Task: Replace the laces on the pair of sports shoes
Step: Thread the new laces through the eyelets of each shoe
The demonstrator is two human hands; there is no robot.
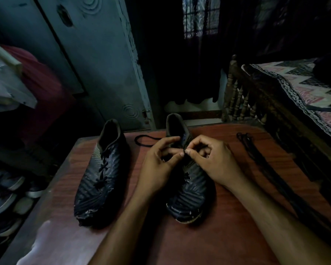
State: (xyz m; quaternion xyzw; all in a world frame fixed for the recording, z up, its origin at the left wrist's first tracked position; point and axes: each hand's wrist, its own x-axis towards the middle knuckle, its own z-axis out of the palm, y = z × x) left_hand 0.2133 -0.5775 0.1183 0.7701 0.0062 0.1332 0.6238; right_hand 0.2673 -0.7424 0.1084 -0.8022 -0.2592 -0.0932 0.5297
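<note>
Two black sports shoes are seen standing side by side on a reddish-brown wooden table (227, 236), toes turned toward the camera, in a dimly lit room. The left shoe (101, 176) is laced, its black lace crossing up the middle of the upper. The right shoe (189, 188) is partly covered by both hands, which are brought together over its lacing area. A black lace (184, 150) is pinched between thumb and forefinger of the right hand (210, 161), the remaining fingers curled. The left hand (159, 163) is held just beside it, thumb tip almost touching the right thumb and forefinger stretched across the shoe's tongue; whether the lace is also gripped by it cannot be told. A loop of black lace (141, 141) is seen lying on the table between the two shoes, behind the hands. A bundle of long dark laces (256, 155) is laid out along the table's right side, well apart from the shoes. A patterned bedspread (298, 87) on a carved wooden bed is visible at right, a grey door (96, 60) behind the table, and other footwear (6, 194) is stacked in shadow at lower left.
</note>
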